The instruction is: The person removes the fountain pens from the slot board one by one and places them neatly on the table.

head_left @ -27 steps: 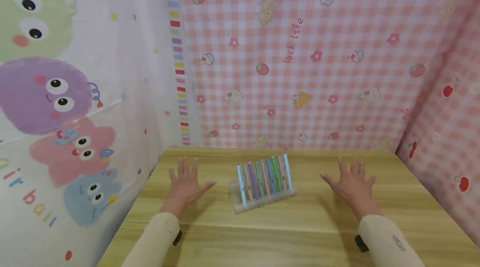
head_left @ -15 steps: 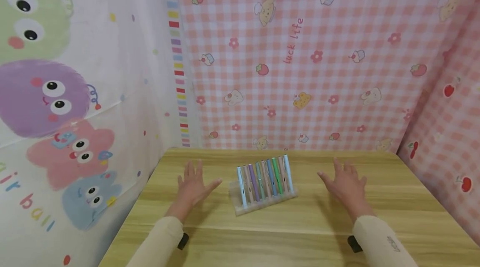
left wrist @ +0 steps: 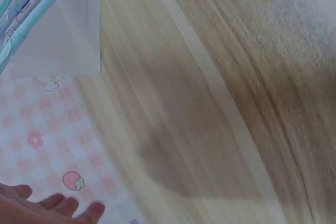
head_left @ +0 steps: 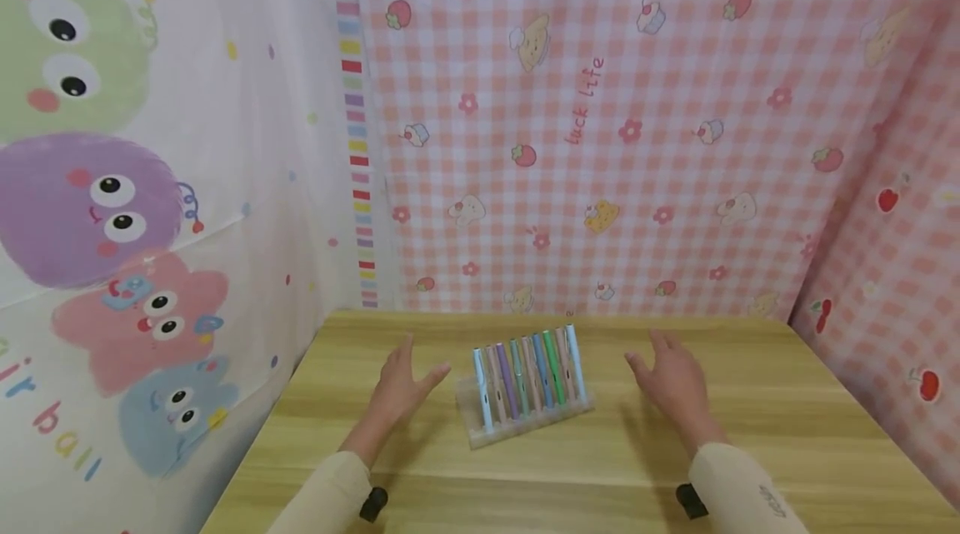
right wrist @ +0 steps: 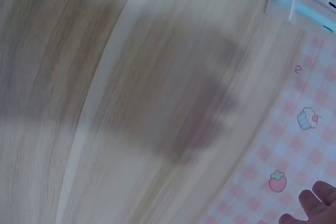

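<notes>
I have left hand (head_left: 397,391) and right hand (head_left: 677,384), fingers uncurled, flanking a translucent rack (head_left: 467,397) of multicoloured pens (head_left: 531,376), wood-grain table (head_left: 562,467) beneath

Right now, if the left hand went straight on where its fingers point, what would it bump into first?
Probably the pink checked cloth behind the table; the left hand would likely miss the pens, though depth is unclear.

A cloth-walled booth here, wider room hidden: pink checked cloth (head_left: 555,184) spans the wood-grain surface's (head_left: 585,467) far edge, cartoon-printed cloth (head_left: 247,267) left, cherry-printed cloth (head_left: 900,267) right!
</notes>
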`<control>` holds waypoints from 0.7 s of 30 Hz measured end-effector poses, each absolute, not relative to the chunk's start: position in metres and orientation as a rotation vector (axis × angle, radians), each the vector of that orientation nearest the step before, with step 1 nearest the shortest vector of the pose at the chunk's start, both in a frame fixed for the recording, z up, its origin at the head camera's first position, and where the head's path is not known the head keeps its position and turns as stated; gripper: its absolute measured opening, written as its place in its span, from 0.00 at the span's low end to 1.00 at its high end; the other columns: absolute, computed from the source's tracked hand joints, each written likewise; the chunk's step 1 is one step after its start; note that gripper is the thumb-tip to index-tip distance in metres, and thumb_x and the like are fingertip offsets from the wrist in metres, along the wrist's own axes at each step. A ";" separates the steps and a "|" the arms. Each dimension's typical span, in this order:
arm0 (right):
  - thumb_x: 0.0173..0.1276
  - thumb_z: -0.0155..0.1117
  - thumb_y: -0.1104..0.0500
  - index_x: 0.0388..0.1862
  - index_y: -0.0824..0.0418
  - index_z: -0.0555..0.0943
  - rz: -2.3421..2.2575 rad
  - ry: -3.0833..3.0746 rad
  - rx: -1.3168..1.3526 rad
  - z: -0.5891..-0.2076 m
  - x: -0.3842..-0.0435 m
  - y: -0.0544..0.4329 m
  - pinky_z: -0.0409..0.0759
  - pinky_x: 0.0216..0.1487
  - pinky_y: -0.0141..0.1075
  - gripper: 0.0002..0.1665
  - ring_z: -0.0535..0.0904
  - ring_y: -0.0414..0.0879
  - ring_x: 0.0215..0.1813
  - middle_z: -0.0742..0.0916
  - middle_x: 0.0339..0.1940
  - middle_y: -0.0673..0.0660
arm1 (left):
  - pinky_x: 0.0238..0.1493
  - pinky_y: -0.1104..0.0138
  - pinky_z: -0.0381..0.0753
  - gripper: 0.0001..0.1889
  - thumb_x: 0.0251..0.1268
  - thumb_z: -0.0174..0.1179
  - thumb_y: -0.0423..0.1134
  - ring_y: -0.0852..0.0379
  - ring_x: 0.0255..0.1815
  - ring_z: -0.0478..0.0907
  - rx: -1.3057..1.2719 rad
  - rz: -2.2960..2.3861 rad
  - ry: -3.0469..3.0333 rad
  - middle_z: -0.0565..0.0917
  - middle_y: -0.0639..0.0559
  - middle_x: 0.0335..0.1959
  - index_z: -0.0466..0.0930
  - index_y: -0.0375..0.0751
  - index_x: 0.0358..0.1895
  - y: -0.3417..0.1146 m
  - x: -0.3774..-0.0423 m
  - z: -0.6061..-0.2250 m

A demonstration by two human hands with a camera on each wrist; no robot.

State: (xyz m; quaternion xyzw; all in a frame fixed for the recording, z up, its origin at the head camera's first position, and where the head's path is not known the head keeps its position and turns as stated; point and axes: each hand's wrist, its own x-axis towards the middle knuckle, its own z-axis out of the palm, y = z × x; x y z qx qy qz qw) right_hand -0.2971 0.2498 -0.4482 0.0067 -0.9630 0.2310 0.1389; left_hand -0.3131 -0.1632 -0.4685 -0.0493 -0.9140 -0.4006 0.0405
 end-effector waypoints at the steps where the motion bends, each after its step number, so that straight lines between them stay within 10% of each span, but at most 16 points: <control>1: 0.76 0.55 0.47 0.72 0.75 0.60 0.695 -2.777 0.020 -0.449 -0.297 0.248 0.61 0.65 0.68 0.40 0.63 0.77 0.66 0.66 0.69 0.80 | 0.70 0.35 0.52 0.52 0.66 0.55 0.66 0.28 0.76 0.47 -0.152 -1.279 -2.785 0.48 0.28 0.77 0.42 0.35 0.79 -0.164 -0.312 -0.469; 21: 0.77 0.54 0.53 0.69 0.72 0.68 1.027 -2.701 -0.108 -0.458 -0.305 0.228 0.69 0.62 0.63 0.30 0.69 0.72 0.64 0.73 0.65 0.78 | 0.51 0.56 0.80 0.30 0.68 0.63 0.51 0.47 0.52 0.76 -0.087 -1.711 -2.589 0.80 0.43 0.50 0.72 0.30 0.63 -0.143 -0.299 -0.498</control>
